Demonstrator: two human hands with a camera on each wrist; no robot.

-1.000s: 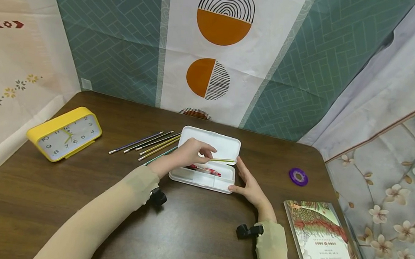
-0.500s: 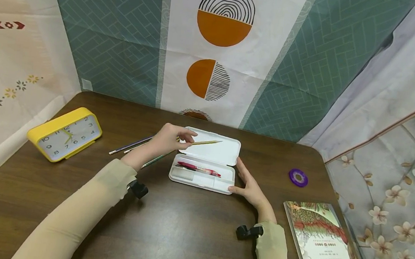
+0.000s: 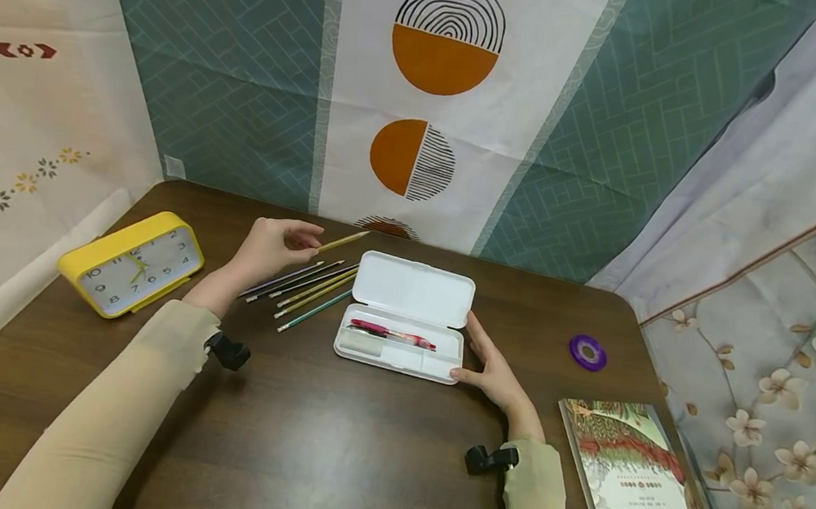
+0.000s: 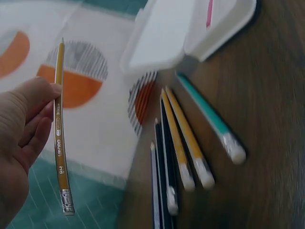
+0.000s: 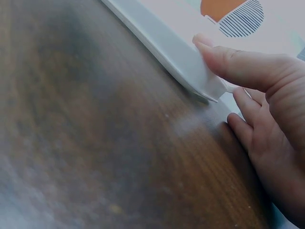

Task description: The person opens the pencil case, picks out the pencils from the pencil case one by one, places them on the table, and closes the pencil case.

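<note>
My left hand (image 3: 271, 251) pinches a yellow pencil (image 4: 59, 124) between thumb and fingers, above the far left of the table. In the left wrist view its sharpened tip points up and its eraser end down. Below the hand lie several loose pencils, among them a green pencil (image 3: 314, 311), yellow ones and dark ones. A white pencil case (image 3: 415, 288) lies with its lid folded back; a red pen (image 3: 393, 334) is in its tray. At the case's right end, my right hand (image 3: 496, 371) holds it, thumb (image 5: 238, 67) on the front corner and fingers round the side.
On the left stands a yellow alarm clock (image 3: 132, 265). A purple roll of tape (image 3: 587, 352) lies to the right, with a book (image 3: 640, 482) in front of it at the table's right edge. Patterned cloth (image 3: 249, 67) hangs behind the table.
The left hand has moved left from over the pencil case to above the loose pencils, with the yellow pencil still in its fingers. The right hand has stayed at the case.
</note>
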